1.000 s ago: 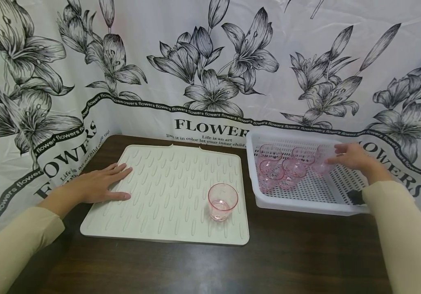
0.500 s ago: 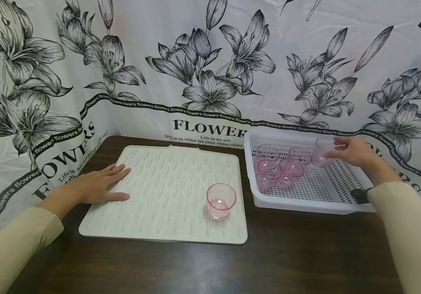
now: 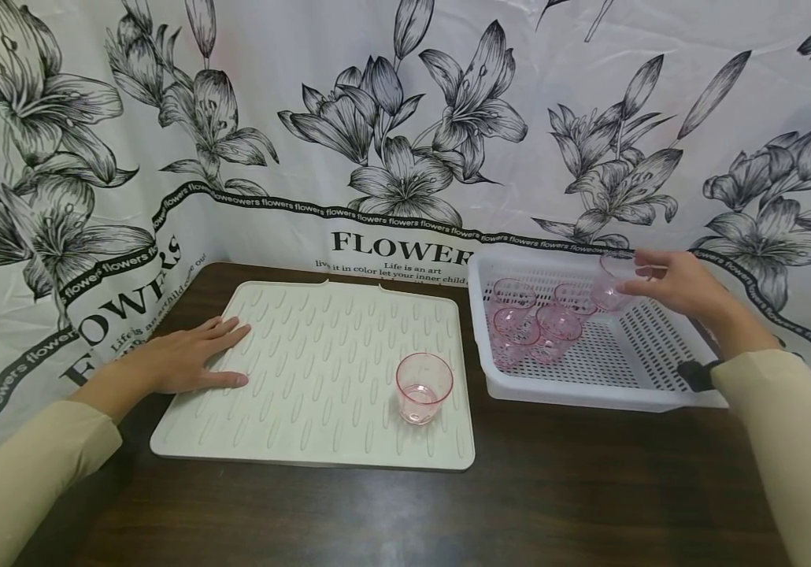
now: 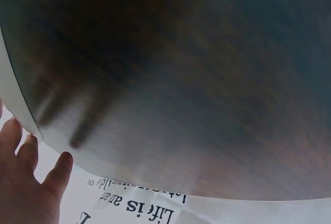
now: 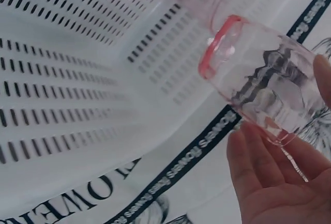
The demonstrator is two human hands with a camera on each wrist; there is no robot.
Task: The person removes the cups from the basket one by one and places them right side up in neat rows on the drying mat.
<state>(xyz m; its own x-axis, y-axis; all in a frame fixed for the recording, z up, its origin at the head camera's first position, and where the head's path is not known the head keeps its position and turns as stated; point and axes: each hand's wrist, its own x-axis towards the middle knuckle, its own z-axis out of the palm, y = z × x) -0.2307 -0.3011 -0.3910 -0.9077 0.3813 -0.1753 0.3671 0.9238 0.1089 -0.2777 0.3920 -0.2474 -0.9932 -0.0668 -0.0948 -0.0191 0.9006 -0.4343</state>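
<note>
In the head view my right hand (image 3: 692, 295) grips a clear pink-tinted glass (image 3: 611, 285) between thumb and fingers, over the back of the white basket (image 3: 590, 397). The right wrist view shows this glass (image 5: 271, 76) tilted, its pink rim away from the palm. Several similar glasses (image 3: 516, 335) stand grouped in the basket's left part. My left hand (image 3: 179, 358) rests with spread fingers on the left edge of the cream ridged mat (image 3: 306, 370). One pink-rimmed glass (image 3: 423, 391) stands upright near the mat's right edge.
Mat and basket lie side by side on a dark wooden table (image 3: 377, 512). Behind them hangs a white cloth (image 3: 249, 228) with black flower prints and lettering. A small black object (image 3: 696, 376) shows beside my right wrist, overlapping the basket's right end.
My right hand has lifted the glass up from the basket floor, toward the back and slightly left. The left hand stays on the mat, and the view has shifted a little.
</note>
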